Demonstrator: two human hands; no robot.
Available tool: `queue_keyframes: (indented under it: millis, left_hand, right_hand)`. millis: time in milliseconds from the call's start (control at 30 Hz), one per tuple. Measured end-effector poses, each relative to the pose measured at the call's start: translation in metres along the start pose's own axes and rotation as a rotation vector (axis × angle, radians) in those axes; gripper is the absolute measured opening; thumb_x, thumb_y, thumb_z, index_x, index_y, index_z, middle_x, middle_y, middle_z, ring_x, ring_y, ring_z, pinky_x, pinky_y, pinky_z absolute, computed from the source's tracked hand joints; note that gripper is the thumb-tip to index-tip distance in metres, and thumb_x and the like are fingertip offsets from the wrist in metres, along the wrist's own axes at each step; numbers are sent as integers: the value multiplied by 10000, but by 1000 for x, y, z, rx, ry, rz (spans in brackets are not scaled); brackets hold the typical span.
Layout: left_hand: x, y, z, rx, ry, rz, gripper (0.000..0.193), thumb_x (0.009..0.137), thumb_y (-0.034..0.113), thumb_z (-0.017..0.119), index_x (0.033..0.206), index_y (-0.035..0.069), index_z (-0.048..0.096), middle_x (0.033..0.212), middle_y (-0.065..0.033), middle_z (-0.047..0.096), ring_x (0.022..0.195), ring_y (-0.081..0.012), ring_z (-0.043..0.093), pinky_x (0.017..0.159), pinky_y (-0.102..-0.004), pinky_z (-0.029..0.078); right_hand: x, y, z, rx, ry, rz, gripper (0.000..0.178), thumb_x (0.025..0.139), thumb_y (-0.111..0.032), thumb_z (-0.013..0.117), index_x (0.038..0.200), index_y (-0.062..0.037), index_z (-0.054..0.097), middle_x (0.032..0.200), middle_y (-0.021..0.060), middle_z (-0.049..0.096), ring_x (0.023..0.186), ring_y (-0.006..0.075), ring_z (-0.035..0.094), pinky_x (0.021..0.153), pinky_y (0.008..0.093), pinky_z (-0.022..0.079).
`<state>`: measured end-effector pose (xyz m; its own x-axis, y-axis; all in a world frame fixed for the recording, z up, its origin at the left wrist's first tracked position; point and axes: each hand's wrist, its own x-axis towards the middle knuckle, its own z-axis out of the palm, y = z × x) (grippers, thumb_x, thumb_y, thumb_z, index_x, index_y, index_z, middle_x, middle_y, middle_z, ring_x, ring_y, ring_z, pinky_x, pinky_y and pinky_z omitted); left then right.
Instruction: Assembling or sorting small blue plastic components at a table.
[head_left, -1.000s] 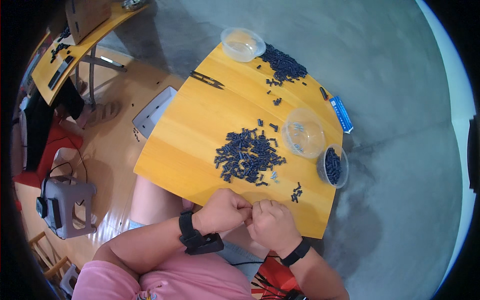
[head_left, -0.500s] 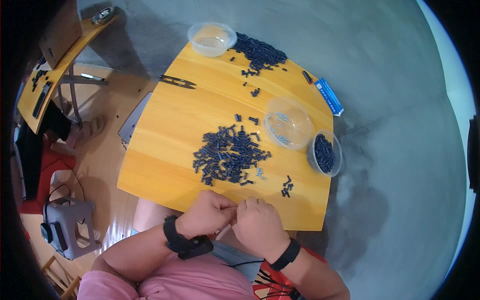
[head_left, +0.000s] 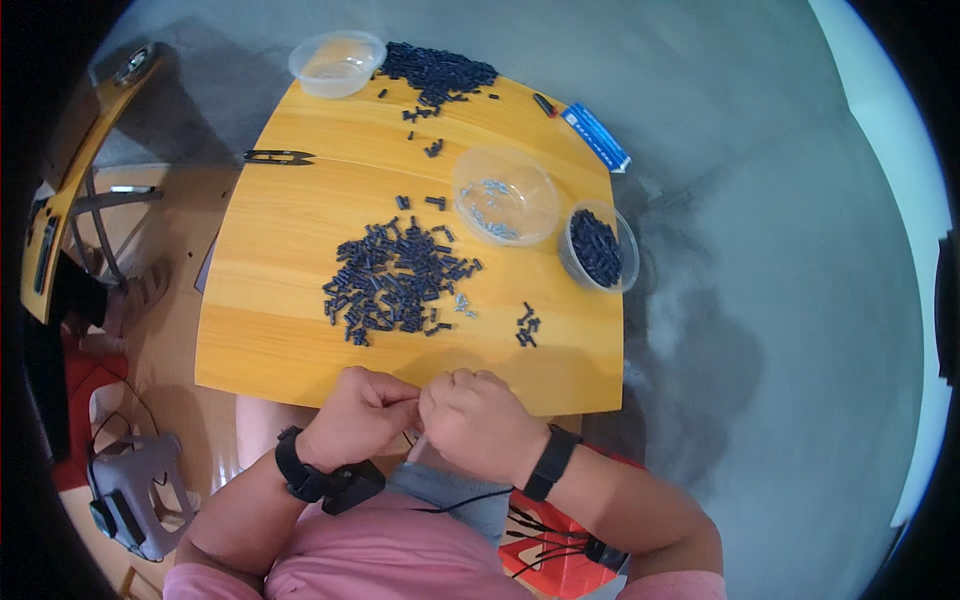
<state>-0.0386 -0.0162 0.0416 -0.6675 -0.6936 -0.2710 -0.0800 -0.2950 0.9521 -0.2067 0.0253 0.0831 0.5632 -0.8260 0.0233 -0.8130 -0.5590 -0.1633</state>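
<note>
My left hand and my right hand meet at the near edge of the yellow table, fingertips pinched together. Whatever they grip is covered by the fingers. A pale narrow strip shows just below them; I cannot tell if it is held. Beyond my hands lies a loose pile of small black cylindrical parts. Several tiny silvery pieces lie at its right edge. A small cluster of black parts sits farther right.
A clear bowl holds small silvery pieces; beside it a clear tub holds black parts. At the back are an empty-looking clear bowl, a larger black pile, black thread snips and a blue-white box. A grey stool stands left.
The view has shifted, so the table and everything on it appear farther left and higher. My hands stay pinched together at the table's near edge.
</note>
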Motion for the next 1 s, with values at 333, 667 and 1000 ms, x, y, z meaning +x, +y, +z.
queue_keyframes:
  millis: [333,667,1000]
  left_hand:
    - [-20,-2,-7,91,27,62,76,824,13,624,843,-31,683,672,-66,652,650,-61,560,586,-240,461]
    - [-8,0,0,-720,-80,-128,247,940,167,555,1009,-50,650,923,-90,673,813,-113,612,736,-251,501]
    - [-4,-10,-9,-768,-203,-152,243,928,120,569,1088,-54,622,992,-102,665,859,-125,620,768,-251,514]
  right_hand:
    - [-2,-25,8,-51,66,-36,116,655,-138,583,668,-25,604,662,89,530,626,233,579,514,344,480]
    - [3,-17,-25,65,199,229,259,756,-271,686,769,-59,537,721,85,525,664,263,567,565,372,455]
    - [3,-12,-16,162,212,224,375,685,-258,759,920,-13,601,753,88,542,692,273,587,585,382,468]
